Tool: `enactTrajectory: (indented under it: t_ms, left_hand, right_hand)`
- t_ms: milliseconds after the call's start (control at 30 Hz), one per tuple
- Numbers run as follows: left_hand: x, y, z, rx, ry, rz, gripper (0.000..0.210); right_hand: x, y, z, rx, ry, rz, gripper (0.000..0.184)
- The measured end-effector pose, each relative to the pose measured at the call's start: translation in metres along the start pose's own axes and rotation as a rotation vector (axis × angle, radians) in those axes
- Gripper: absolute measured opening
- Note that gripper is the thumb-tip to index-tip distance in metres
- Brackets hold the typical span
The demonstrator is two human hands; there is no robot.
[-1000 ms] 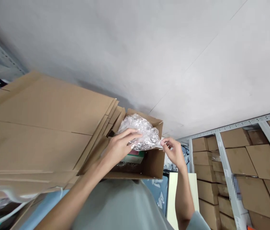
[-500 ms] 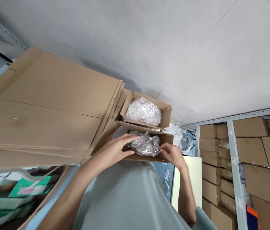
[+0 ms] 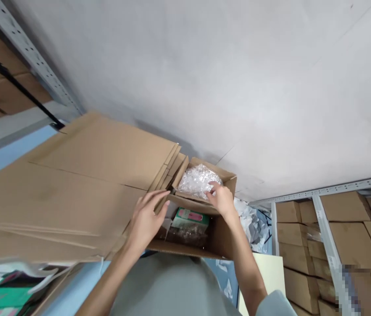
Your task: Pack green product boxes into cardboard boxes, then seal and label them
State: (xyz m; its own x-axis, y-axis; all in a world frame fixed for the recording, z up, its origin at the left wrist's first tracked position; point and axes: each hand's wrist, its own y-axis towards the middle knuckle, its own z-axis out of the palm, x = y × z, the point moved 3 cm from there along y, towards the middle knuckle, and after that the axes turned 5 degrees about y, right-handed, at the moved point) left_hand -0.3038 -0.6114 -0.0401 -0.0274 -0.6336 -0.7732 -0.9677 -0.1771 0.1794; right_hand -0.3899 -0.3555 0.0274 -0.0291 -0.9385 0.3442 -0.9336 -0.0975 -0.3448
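Observation:
My right hand (image 3: pixel 222 199) is over the right side of the rear cardboard box (image 3: pixel 230 183). Its curled thumb and fingers close on crinkled clear bubble wrap (image 3: pixel 194 180) inside. My left hand (image 3: pixel 148 219) hovers at the left end of the front cardboard box (image 3: pixel 221 235), its fingers apart and nothing held. Inside that front box lie a green and pink packet (image 3: pixel 190 217) and, nearer to me, a crumpled piece of clear plastic wrap (image 3: pixel 188 235). White pieces show at its left end.
Flattened cardboard sheets (image 3: pixel 83 188) are stacked on the left, close to my left hand. Below them are green packages (image 3: pixel 4 296). Crumpled white plastic (image 3: pixel 249 224) lies right of the boxes. Shelves with cartons (image 3: pixel 292 241) stand at the right, and a wall (image 3: pixel 221 87) rises behind.
My right hand has moved from the front box to the bubble wrap in the rear one. The left hand has let go of the clear wrap, which now lies in the front box.

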Motion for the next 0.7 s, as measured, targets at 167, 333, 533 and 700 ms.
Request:
enactTrajectory:
  t_ms: [167,333,533,700]
  left_hand:
    - [0.007,-0.003,0.008,-0.049,-0.065,-0.009,0.032]
    - [0.015,-0.002,0.004,-0.076,-0.079,-0.041,0.031]
    - [0.014,0.007,-0.011,-0.064,-0.072,-0.066,0.033]
    - [-0.032,-0.006,-0.030,-0.025,-0.038,0.050,0.045]
  right_hand:
    - [0.023,0.067,0.021,0.070,-0.141,0.014,0.038]
    - [0.019,0.051,0.012,0.010,-0.098,-0.019,0.019]
    - [-0.011,-0.013,-0.025,-0.258,0.150,-0.065,0.024]
    - [-0.013,-0.081,-0.022,-0.237,0.336,-0.068,0.028]
